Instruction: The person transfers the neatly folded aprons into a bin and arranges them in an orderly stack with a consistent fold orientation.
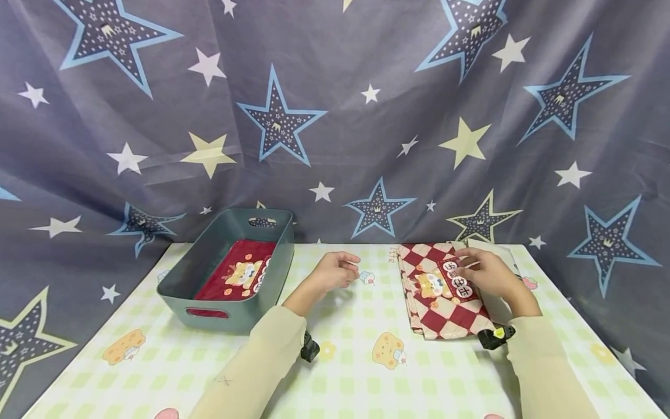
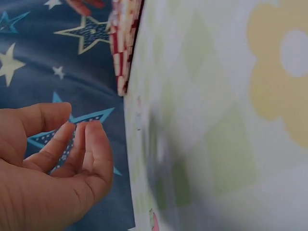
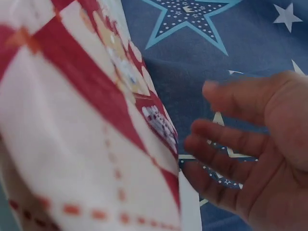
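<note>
My left hand (image 1: 335, 272) hovers over the middle of the table, fingers loosely bent with nothing between them. The left wrist view shows its thumb and fingertips apart. On the right lies a folded red-and-cream checkered cloth (image 1: 450, 319) with a cartoon animal and white lettering. My right hand (image 1: 484, 270) is above its right side, fingers spread and slightly bent. In the right wrist view those fingers (image 3: 231, 137) hold nothing, close to the cloth's lettered edge. A second folded cloth (image 1: 226, 273), red with a similar cartoon animal, lies inside a dark green plastic bin (image 1: 285, 256) on the left.
A pale flat piece (image 1: 494, 308) shows under and beside the checkered cloth. The table (image 1: 356, 372) wears a green-and-white checked cover with printed bears and flowers. A grey star-patterned curtain (image 1: 335, 134) hangs along the table's back edge, right behind the bin.
</note>
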The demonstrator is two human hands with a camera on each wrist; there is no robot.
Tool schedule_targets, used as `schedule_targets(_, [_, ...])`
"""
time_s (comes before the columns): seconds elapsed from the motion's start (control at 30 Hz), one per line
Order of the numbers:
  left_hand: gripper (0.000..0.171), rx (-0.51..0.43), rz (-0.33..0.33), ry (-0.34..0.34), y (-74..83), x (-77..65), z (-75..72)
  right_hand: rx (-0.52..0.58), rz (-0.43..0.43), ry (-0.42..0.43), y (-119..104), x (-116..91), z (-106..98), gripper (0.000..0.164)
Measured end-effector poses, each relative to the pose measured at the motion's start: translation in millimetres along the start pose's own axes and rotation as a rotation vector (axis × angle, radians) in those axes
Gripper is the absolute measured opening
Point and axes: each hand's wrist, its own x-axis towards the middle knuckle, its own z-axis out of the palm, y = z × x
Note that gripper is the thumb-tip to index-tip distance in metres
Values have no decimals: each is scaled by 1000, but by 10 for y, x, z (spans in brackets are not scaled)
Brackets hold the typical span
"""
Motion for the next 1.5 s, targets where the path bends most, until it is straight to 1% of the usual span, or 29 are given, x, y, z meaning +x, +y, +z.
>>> schedule_targets(0.1, [41, 49, 5, -26, -10, 34, 51, -2, 24, 8, 14, -8, -43, 42])
schedule_targets(0.17, [42, 77, -6, -45, -9, 46, 85, 4, 45, 8, 22, -16, -62, 43])
schedule_targets(0.3, [43, 79, -37, -77, 1, 65, 164, 11, 69, -2, 54, -33, -75, 43])
schedule_targets(0.4, [44, 56, -53, -91, -1, 97, 239, -8, 91, 6, 84, -40, -83, 42])
schedule_targets(0.53, [46, 10, -81, -86, -12, 157, 352, -33, 119, 10, 110, -37, -113, 42])
schedule_targets(0.63, [46, -41, -112, -85, -8, 205, 442, -28, 146, -22, 131, -35, -130, 43])
schedule_targets(0.77, [44, -95, -146, -100, 6, 249, 572, -30, 172, -65, 168, -51, -116, 43])
schedule_targets(0.93, [42, -136, -166, -113, -5, 265, 717, -16, 198, -87, 187, -74, -79, 40])
schedule_targets(1.03, [41, -163, -179, -103, -11, 280, 778, -14, 203, -93, 189, -65, -67, 39])
schedule_targets(1.2, [40, -184, -191, -114, -9, 305, 870, -16, 200, -89, 164, -55, -44, 39])
schedule_targets(1.33, [38, -214, -199, -110, 2, 304, 937, 35, 185, -100, 148, -36, 0, 40])
schedule_targets(1.4, [37, -207, -201, -101, 12, 299, 962, 78, 185, -112, 143, -26, 26, 41])
schedule_targets(1.5, [38, -186, -201, -84, 31, 289, 991, 107, 196, -120, 147, -20, 48, 43])
